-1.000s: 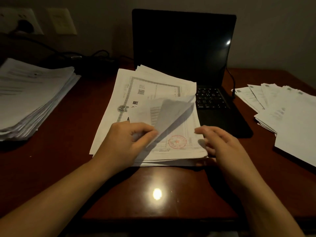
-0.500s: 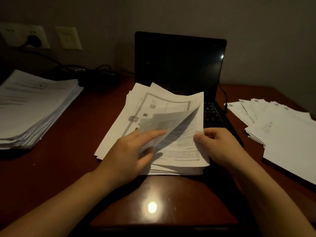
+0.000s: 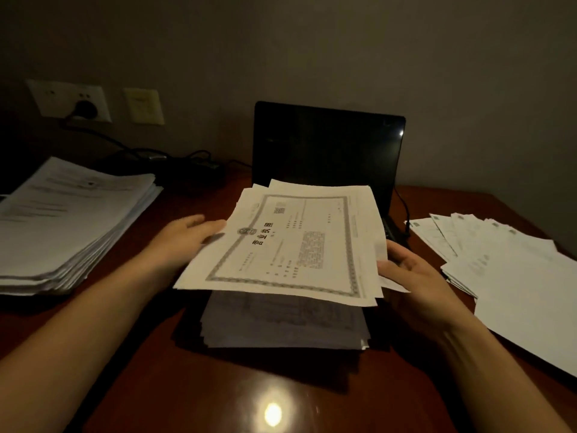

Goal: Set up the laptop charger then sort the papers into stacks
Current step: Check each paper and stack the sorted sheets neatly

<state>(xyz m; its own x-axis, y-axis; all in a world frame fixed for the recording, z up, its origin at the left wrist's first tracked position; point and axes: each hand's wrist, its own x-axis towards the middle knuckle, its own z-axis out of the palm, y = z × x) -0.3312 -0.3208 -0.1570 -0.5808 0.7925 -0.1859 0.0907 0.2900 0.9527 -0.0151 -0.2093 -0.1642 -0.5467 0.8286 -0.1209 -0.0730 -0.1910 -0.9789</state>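
Item in hand: lifted sheaf (image 3: 370, 235), topped by a bordered certificate (image 3: 290, 245), held clear above the lower pile (image 3: 281, 323) at centre of the counter (image 3: 150, 385). Your left hand (image 3: 184, 242) holds its left edge and your right hand (image 3: 412, 276) grips its right edge, thumb on top. Keep the sheaf level so loose sheets do not slide, and choose its stack before lowering. Surroundings: thick left stack (image 3: 68, 226), well apart; fanned sheets (image 3: 499, 270), near your right hand; open laptop (image 3: 327, 145) behind, screen dark; plug (image 3: 86, 109) seated in the wall socket (image 3: 50, 98). Likely obstruction: the laptop's side cable (image 3: 403, 207), between sheaf and fanned sheets, so pass above it.
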